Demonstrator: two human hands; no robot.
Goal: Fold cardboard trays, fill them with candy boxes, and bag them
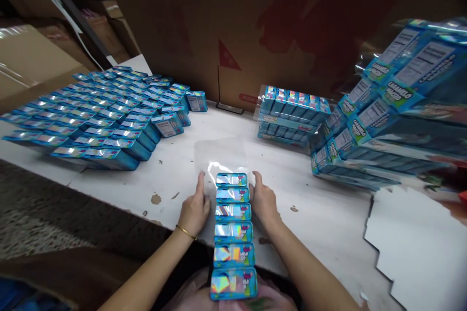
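Behind our white bench [233,129] stands a big brown carton [175,24]. Six blue boxes [233,232] run in a row across the near edge, between our left hand [194,210] and right hand [265,201]. Our forefingers [200,183] point forward, the other fingers [206,205] curled; we cannot tell whether they pinch the clear plastic [222,153] by the boxes.

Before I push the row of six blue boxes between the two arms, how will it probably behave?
The row may bend or spread rather than move as one rigid block, since gaps show along it. The clear film looks thin and shiny, so probably floppy and perhaps slippery.
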